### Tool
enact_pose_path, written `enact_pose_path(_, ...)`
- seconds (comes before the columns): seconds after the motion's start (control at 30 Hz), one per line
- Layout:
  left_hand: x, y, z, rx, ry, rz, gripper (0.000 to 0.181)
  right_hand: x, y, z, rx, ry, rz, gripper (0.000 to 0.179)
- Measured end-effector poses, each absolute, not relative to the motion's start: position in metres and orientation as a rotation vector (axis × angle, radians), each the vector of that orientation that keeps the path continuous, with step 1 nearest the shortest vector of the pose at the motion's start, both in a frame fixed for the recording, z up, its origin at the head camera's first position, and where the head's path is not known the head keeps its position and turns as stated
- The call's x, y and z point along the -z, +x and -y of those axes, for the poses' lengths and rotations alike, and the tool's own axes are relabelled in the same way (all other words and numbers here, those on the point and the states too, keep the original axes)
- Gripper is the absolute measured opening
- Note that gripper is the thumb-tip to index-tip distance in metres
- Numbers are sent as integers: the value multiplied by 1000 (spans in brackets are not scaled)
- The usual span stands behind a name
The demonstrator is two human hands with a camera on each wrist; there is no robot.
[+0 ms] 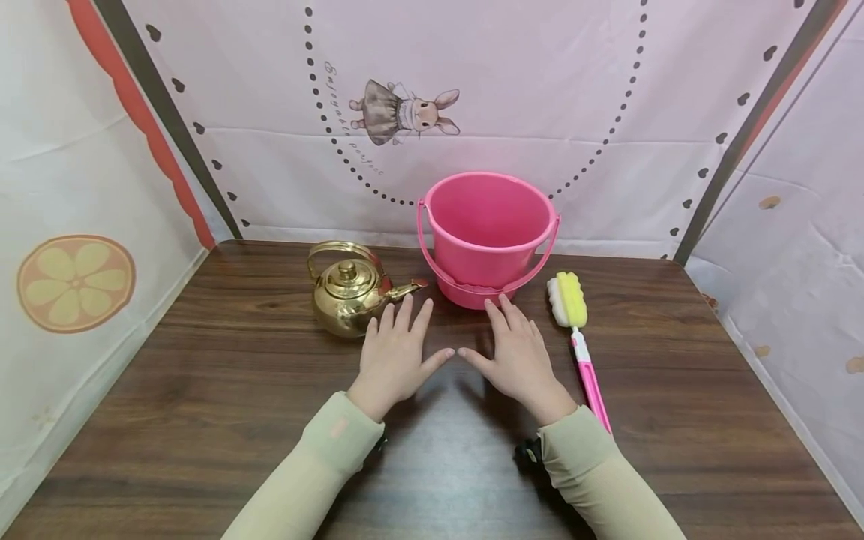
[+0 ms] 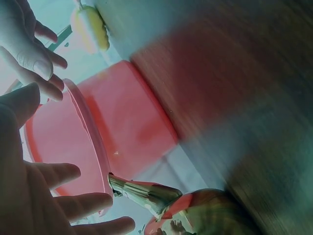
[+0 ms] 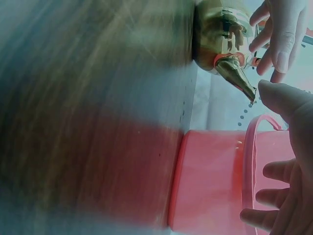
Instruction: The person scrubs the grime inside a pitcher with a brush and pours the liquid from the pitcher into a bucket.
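Both hands hover palm-down over the table with fingers spread, thumb tips close together. My left hand (image 1: 393, 361) holds nothing; its fingertips overlap the spout side of a brass teapot (image 1: 346, 296) in the head view. My right hand (image 1: 518, 360), also holding nothing, has its fingertips just in front of a pink bucket (image 1: 489, 240), whose handle hangs down at the front. The bucket stands upright with its inside visible. To the right lies a bottle brush (image 1: 590, 379) with a yellow and white sponge head and pink handle, its lower end partly hidden by the right sleeve.
The dark wooden table (image 1: 223, 390) reaches back to a printed fabric wall (image 1: 270, 180) with a rabbit drawing. Fabric walls also stand at the left and right sides. A dark wrist camera (image 1: 528, 454) shows under the right sleeve.
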State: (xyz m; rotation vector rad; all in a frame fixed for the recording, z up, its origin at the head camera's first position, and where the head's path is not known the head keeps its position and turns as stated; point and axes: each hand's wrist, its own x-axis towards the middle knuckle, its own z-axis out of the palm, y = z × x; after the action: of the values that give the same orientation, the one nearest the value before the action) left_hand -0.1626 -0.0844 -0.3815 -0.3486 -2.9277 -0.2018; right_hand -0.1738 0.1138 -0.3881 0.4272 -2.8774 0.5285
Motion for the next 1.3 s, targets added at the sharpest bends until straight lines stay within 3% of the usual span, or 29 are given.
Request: enact_pose_path(1.3, 376, -160, 96, 287, -274, 2858, 86, 383, -175, -94, -615, 485, 2881, 86)
